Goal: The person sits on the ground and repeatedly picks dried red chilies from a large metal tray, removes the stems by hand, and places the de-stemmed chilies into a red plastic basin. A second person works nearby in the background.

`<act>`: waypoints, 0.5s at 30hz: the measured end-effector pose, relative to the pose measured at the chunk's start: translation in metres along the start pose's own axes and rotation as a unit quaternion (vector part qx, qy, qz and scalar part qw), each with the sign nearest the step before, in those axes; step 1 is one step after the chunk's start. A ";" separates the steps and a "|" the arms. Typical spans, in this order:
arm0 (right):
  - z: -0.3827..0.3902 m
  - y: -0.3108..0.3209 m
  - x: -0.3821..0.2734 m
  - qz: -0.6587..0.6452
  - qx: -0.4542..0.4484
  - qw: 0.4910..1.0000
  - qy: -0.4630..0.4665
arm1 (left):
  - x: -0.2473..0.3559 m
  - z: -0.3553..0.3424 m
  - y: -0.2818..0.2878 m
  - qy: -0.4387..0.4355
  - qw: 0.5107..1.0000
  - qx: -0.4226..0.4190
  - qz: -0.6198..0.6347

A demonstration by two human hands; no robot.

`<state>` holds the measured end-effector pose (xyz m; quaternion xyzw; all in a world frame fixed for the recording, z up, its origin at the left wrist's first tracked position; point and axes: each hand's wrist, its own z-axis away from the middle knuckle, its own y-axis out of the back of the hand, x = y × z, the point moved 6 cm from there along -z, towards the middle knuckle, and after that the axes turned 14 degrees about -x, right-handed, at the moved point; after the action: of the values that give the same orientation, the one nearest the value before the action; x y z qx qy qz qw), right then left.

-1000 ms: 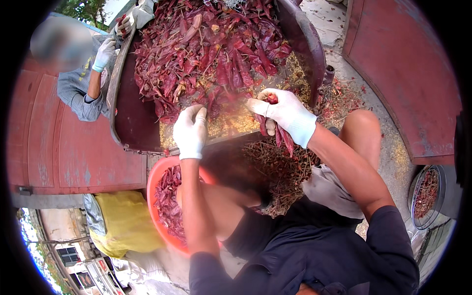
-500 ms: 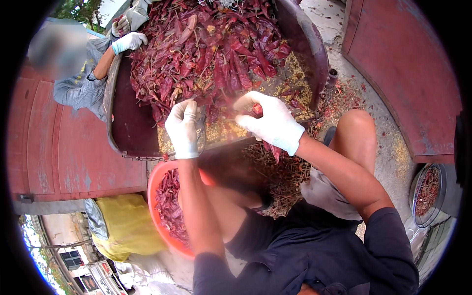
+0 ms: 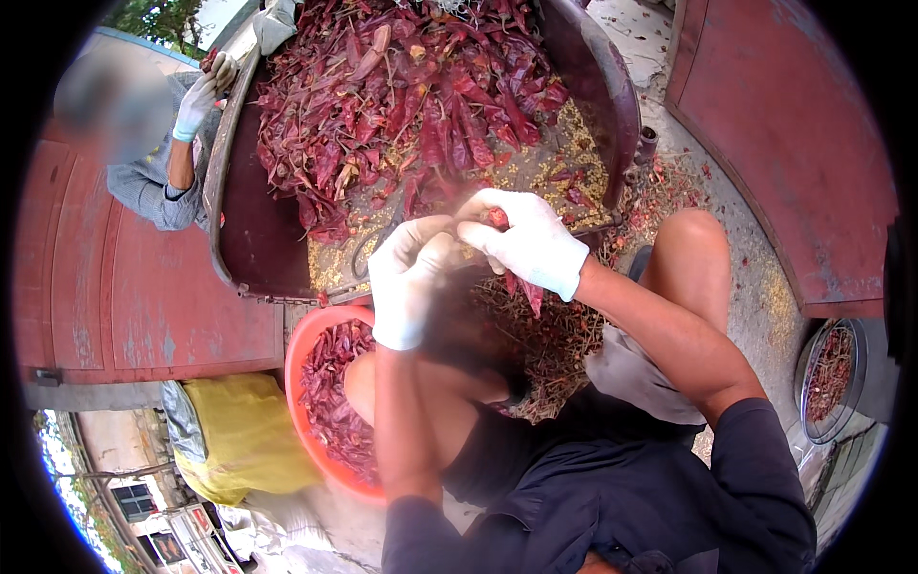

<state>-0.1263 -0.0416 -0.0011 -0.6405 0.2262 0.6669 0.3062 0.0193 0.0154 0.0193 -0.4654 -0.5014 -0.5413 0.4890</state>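
My right hand, in a white glove, is closed round dried red chilies, their tips hanging below it and a red end showing at the thumb. My left hand, gloved too and slightly blurred, meets the right one at the fingertips in a pinch; what it grips is hidden. Both are over the near edge of a maroon bin holding a heap of dried chilies and scattered yellow seeds. A dark wire-like loop lies in the bin beside my left hand.
A co-worker at the left raises gloved hands with a red pepper. An orange basin of chilies is by my leg, stem litter below the bin. Also in view: yellow sack, round tray, red metal panels.
My left hand has moved right and slightly down to meet my right hand, which has shifted slightly left. The co-worker's hands reached toward the bin edge, then rose again.
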 end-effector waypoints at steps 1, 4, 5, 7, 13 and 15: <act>0.000 0.001 0.001 -0.007 -0.006 1.000 -0.004 | 0.006 0.003 -0.006 -0.003 1.000 0.009 0.003; 0.001 0.005 0.004 -0.025 -0.026 0.999 -0.013 | 0.004 0.002 -0.006 -0.016 0.999 -0.027 -0.041; 0.001 0.003 0.004 -0.027 -0.037 0.999 -0.016 | 0.003 0.002 -0.007 -0.025 0.998 -0.036 -0.050; 0.002 0.002 0.002 -0.019 -0.054 0.998 -0.028 | 0.004 0.002 -0.005 -0.053 0.988 -0.025 -0.142; 0.006 0.009 -0.003 0.238 0.027 0.968 0.077 | 0.013 0.005 -0.019 -0.181 0.898 0.006 -0.400; 0.007 0.012 -0.004 0.211 0.027 0.975 0.061 | 0.013 0.006 -0.021 -0.224 0.888 0.035 -0.400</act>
<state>-0.1392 -0.0457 0.0019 -0.6097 0.3925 0.6694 0.1616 -0.0031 0.0213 0.0311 -0.3169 -0.7596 -0.5548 0.1217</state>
